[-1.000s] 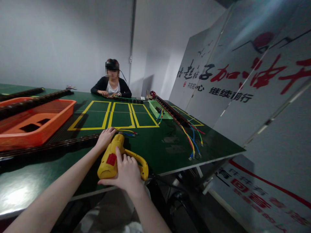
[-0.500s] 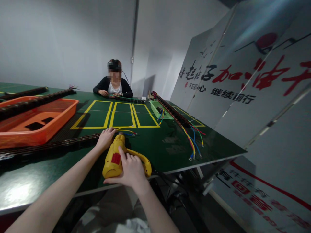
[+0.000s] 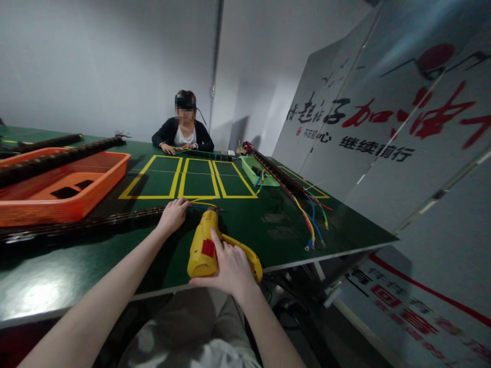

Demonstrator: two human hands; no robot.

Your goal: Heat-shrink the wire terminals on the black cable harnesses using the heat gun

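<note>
A long dark strip-like wire harness [image 3: 126,219] lies along the near side of the green table. My left hand [image 3: 174,213] is closed around its right end, with the fingers bunched. Thin coloured wires [image 3: 203,200] with ring terminals stick out past the fingertips. My right hand [image 3: 232,266] grips a yellow heat gun [image 3: 197,251] with a red label, thumb and fingers around its body and handle. The gun's nozzle points away from me, close to the wire ends. Whether it touches them I cannot tell.
An orange basket [image 3: 102,191] stands at the left, with another dark harness [image 3: 65,159] across it. At the right, a harness [image 3: 274,171] with coloured leads rests over a green tray [image 3: 247,171]. A person [image 3: 184,133] sits at the far edge, hands on the table.
The heat gun in my right hand has shifted right, away from my left fingers and toward the wire ends. My left hand keeps its hold on the harness. The camera view has turned slightly.
</note>
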